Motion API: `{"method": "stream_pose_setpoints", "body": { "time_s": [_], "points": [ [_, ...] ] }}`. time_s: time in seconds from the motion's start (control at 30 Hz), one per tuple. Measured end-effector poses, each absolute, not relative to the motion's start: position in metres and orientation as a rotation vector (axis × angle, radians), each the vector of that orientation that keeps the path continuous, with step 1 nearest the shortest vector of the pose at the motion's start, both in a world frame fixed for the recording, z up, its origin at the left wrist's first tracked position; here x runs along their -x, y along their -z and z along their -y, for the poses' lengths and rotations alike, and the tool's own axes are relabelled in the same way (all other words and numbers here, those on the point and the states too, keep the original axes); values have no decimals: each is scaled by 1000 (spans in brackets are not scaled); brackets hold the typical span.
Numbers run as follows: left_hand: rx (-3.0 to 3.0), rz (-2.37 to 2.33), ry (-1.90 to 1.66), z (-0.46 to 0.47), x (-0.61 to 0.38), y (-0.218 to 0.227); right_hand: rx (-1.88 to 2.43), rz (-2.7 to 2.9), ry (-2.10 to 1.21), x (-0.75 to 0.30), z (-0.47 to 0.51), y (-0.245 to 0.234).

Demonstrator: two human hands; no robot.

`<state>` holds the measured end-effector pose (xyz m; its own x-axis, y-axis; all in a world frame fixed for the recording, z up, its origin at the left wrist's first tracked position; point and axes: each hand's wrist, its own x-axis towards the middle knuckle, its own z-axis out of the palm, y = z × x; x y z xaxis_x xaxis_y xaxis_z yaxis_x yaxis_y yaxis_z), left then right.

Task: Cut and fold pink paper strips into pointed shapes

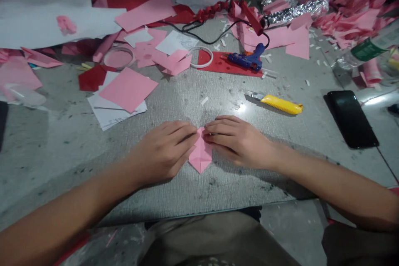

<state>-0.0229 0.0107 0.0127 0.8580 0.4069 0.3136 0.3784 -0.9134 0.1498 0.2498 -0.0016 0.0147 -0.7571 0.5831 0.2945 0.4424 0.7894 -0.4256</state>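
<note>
A small folded piece of pink paper [200, 158] lies on the grey table near its front edge, with a pointed lower end and crease lines. My left hand [174, 145] grips its upper left edge, fingers pressed together. From the other side, my right hand [235, 139] pinches the upper right edge. The fingertips of both hands almost meet at the top of the paper and cover part of it. A yellow box cutter [280, 104] with its blade out lies beyond my right hand.
Pink square sheets [128, 89] rest on white paper at the left. A blue glue gun [247, 58] sits on a red strip, near a white tape ring [201, 57]. A black phone [353, 119] lies at the right, near a bottle [368, 48]. Paper scraps and foil line the back.
</note>
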Motion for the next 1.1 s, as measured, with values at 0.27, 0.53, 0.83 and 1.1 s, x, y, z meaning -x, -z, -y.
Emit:
{"method": "stream_pose_setpoints", "body": {
  "time_s": [0.27, 0.53, 0.83, 1.1],
  "points": [
    [-2944, -591, -542, -13, 24, -10, 766, 2560, -486, -250, 1, -15],
    [-2966, -577, -510, -17, 27, -13, 778, 2561, -481, -250, 1, -14],
    [-2940, -583, -330, -19, 30, -15, 746, 2569, -503, -251, 1, -13],
    [-2938, -565, -252, -21, 34, -19, 764, 2571, -508, -251, 2, -15]
  ]
}}
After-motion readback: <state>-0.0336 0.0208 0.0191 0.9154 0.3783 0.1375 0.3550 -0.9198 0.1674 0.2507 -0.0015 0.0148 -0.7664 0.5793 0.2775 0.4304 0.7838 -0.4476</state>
